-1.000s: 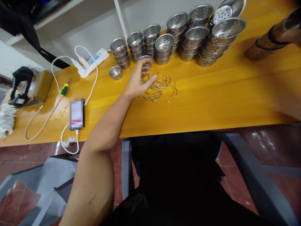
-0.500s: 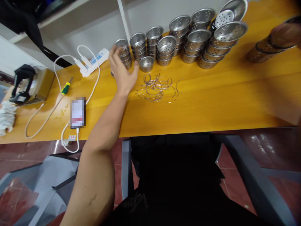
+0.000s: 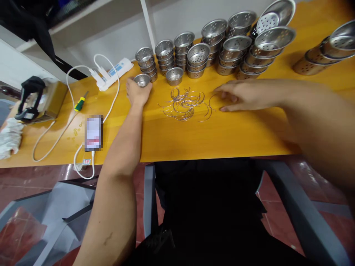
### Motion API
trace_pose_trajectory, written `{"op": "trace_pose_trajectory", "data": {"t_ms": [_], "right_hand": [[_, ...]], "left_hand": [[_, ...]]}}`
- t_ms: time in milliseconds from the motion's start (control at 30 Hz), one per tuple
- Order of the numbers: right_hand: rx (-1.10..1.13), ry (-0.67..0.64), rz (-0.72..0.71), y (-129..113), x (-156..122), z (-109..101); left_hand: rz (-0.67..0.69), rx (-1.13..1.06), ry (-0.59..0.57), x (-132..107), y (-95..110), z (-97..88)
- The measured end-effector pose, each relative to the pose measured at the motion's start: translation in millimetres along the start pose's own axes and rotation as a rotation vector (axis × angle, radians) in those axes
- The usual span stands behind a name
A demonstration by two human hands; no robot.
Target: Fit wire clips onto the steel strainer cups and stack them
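My left hand (image 3: 137,93) reaches across the yellow table (image 3: 194,136) and closes around a single small perforated steel cup (image 3: 141,79). My right hand (image 3: 241,95) lies low over the table with fingers stretched out, its tips touching a curved wire (image 3: 208,107) at the right edge of a pile of bent wire handles (image 3: 183,102). Another loose small cup (image 3: 174,75) stands behind the pile. Stacks of perforated steel cups (image 3: 194,54) line the back of the table.
Larger strainer bowls (image 3: 260,42) are stacked at the back right, and tipped-over stacks (image 3: 324,51) lie at the far right. A power strip (image 3: 113,72) with white cables, a screwdriver (image 3: 79,103), a phone (image 3: 93,132) and a tape dispenser (image 3: 27,99) occupy the left.
My left hand let go of one small cup by the wires, moved left and came down on another cup. My right hand came in from the far right to the wire pile.
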State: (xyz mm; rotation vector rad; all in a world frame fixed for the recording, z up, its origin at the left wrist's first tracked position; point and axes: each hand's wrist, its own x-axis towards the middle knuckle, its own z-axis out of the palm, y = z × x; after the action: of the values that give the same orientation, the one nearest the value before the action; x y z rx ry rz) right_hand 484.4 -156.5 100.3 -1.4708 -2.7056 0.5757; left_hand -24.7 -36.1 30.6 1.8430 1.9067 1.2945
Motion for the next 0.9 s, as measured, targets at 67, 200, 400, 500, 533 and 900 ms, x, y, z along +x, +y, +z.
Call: {"op": "trace_pose_trajectory", "data": {"t_ms": [67, 200, 400, 500, 533, 900], "right_hand": [[-0.018, 0.041, -0.016, -22, 12, 7], [-0.032, 0.070, -0.055, -54, 31, 8], [-0.108, 0.157, -0.176, -66, 71, 18], [-0.037, 0.168, -0.202, -60, 83, 31], [-0.022, 0.165, -0.199, -59, 84, 34], [0.066, 0.252, -0.253, -50, 81, 39]], "left_hand": [[0.101, 0.009, 0.049, -7, 23, 1.9], [0.279, -0.206, -0.069, -32, 61, 15.2], [0.364, -0.281, -0.438, -67, 84, 36.1], [0.392, -0.349, -0.511, -73, 91, 37.5], [0.393, -0.372, -0.534, -74, 93, 37.3], [0.321, -0.427, -0.581, -72, 87, 43.5]]}}
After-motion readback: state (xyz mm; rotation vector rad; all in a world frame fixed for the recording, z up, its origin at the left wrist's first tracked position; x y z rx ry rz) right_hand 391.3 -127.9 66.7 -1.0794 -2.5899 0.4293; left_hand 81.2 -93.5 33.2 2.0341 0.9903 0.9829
